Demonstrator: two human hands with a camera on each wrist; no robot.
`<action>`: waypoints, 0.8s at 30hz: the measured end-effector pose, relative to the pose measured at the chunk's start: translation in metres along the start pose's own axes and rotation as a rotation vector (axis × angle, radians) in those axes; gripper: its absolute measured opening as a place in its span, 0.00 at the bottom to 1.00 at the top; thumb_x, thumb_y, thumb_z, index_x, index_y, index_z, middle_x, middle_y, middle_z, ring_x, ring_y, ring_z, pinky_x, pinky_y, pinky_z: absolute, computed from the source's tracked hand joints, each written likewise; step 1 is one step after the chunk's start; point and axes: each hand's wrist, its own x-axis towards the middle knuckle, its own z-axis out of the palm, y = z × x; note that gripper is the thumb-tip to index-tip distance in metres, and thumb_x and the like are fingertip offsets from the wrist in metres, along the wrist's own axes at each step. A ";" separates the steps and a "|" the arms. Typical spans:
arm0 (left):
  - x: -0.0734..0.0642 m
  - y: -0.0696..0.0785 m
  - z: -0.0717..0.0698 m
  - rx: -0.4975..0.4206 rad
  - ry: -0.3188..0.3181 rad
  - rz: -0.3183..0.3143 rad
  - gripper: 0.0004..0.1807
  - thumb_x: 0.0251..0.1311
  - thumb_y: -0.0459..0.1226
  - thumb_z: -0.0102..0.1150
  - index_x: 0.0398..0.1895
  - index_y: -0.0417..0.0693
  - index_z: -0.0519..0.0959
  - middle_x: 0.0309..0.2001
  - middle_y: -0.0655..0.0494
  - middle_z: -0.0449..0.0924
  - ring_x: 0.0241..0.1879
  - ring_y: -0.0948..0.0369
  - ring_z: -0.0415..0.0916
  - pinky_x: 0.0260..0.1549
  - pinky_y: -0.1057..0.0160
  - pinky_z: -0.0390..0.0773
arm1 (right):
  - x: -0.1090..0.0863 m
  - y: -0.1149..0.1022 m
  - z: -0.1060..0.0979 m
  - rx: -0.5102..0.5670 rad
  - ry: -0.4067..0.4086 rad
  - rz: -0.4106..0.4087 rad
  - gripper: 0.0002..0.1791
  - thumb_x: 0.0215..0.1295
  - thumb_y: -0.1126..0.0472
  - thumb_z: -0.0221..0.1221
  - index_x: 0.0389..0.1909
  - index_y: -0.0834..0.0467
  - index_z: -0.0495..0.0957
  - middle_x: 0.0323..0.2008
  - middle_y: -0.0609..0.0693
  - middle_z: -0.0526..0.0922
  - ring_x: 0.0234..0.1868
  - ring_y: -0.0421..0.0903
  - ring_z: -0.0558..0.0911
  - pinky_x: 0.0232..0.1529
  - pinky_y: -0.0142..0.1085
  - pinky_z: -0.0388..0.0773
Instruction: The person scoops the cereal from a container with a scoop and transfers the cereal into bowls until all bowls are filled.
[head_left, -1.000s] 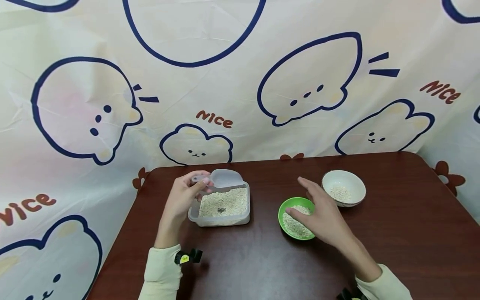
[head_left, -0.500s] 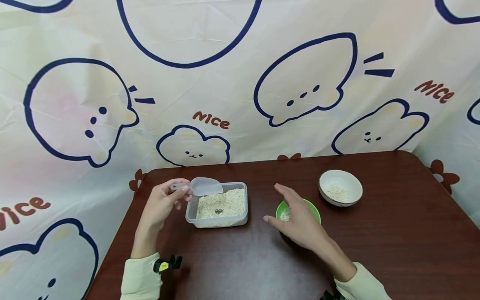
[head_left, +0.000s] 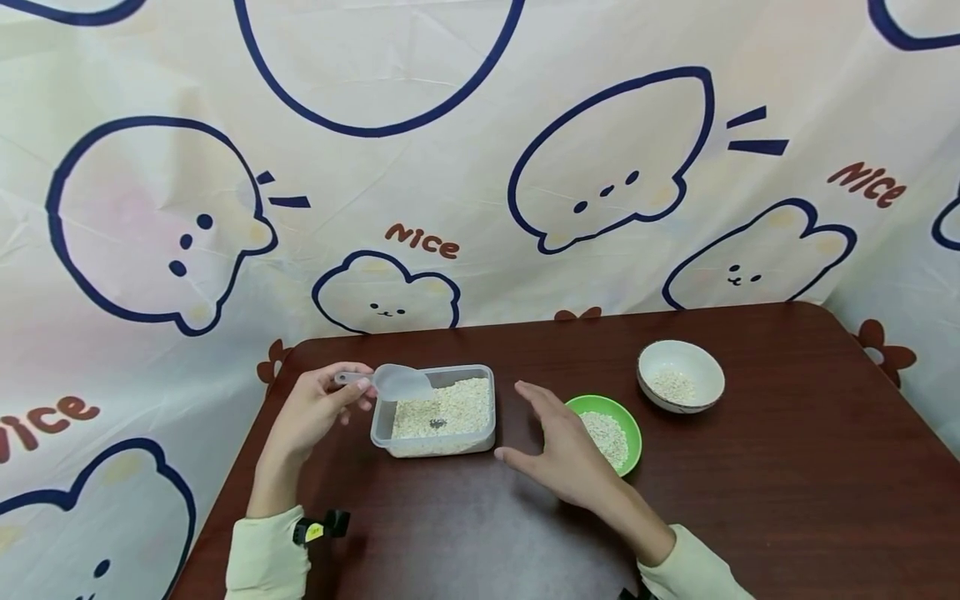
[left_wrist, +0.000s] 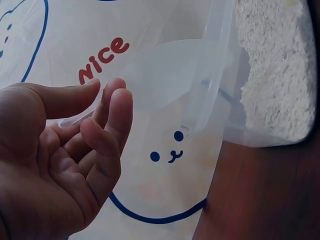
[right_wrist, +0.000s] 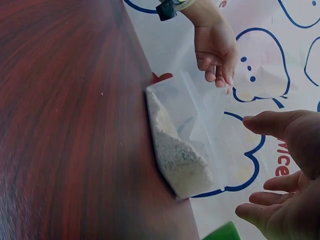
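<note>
My left hand (head_left: 307, 408) pinches the handle of a translucent plastic scoop (head_left: 402, 382) between thumb and fingers. The scoop's bowl overlaps the left back corner of a clear rectangular container (head_left: 380, 432) in the head view. Pale oat flakes (head_left: 461, 407) fill much of that container, with a small dark patch on top. Between the container and a green bowl (head_left: 632, 417), my right hand (head_left: 566, 454) hovers with fingers spread and holds nothing. Flakes also lie in the green bowl, which the right hand partly covers. In the left wrist view the scoop (left_wrist: 165, 72) looks see-through beyond the fingertips.
A white bowl (head_left: 701, 375) with some flakes at its bottom stands at the back right. Everything rests on a dark brown table (head_left: 810, 450). Behind the table hangs a pale sheet (head_left: 480, 192) printed with blue cartoon outlines.
My left hand has drawn the scoop leftward and slightly down from over the container's back edge. My right hand has moved left from above the green bowl toward the container.
</note>
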 end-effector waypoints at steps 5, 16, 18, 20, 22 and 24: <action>0.003 0.001 -0.003 0.053 -0.014 0.021 0.16 0.79 0.37 0.58 0.61 0.36 0.80 0.43 0.44 0.90 0.34 0.65 0.85 0.27 0.64 0.81 | 0.001 -0.001 0.007 0.022 0.004 0.001 0.50 0.60 0.53 0.79 0.80 0.58 0.67 0.79 0.55 0.71 0.72 0.58 0.79 0.73 0.55 0.74; 0.006 -0.001 -0.003 0.116 -0.036 0.010 0.15 0.79 0.36 0.59 0.59 0.35 0.81 0.43 0.41 0.89 0.33 0.63 0.84 0.27 0.63 0.80 | 0.003 0.000 0.022 0.104 -0.021 -0.003 0.48 0.62 0.55 0.78 0.79 0.64 0.66 0.77 0.58 0.71 0.71 0.58 0.81 0.69 0.49 0.79; 0.008 -0.003 -0.002 0.129 -0.039 0.007 0.14 0.79 0.35 0.59 0.59 0.35 0.81 0.43 0.40 0.89 0.33 0.63 0.84 0.27 0.62 0.81 | 0.004 0.001 0.025 0.117 -0.027 -0.008 0.48 0.63 0.55 0.77 0.79 0.65 0.65 0.77 0.59 0.71 0.71 0.58 0.80 0.69 0.48 0.80; 0.009 -0.005 0.000 0.142 -0.044 0.006 0.14 0.78 0.34 0.59 0.59 0.35 0.82 0.42 0.39 0.89 0.32 0.63 0.84 0.26 0.62 0.80 | 0.006 0.002 0.028 0.129 -0.038 -0.007 0.49 0.64 0.54 0.76 0.80 0.65 0.64 0.77 0.59 0.71 0.71 0.59 0.80 0.69 0.48 0.80; 0.010 -0.006 0.001 0.150 -0.050 0.006 0.14 0.78 0.34 0.59 0.58 0.35 0.82 0.41 0.40 0.89 0.31 0.63 0.84 0.25 0.62 0.80 | 0.007 0.003 0.031 0.137 -0.048 0.000 0.49 0.65 0.53 0.76 0.81 0.65 0.62 0.77 0.60 0.71 0.70 0.60 0.81 0.68 0.49 0.80; 0.011 -0.008 0.004 0.148 -0.060 0.004 0.14 0.78 0.34 0.59 0.58 0.35 0.82 0.39 0.41 0.90 0.31 0.61 0.84 0.25 0.63 0.79 | 0.009 0.005 0.035 0.148 -0.062 0.007 0.50 0.66 0.53 0.75 0.81 0.65 0.61 0.77 0.61 0.70 0.71 0.61 0.81 0.68 0.48 0.80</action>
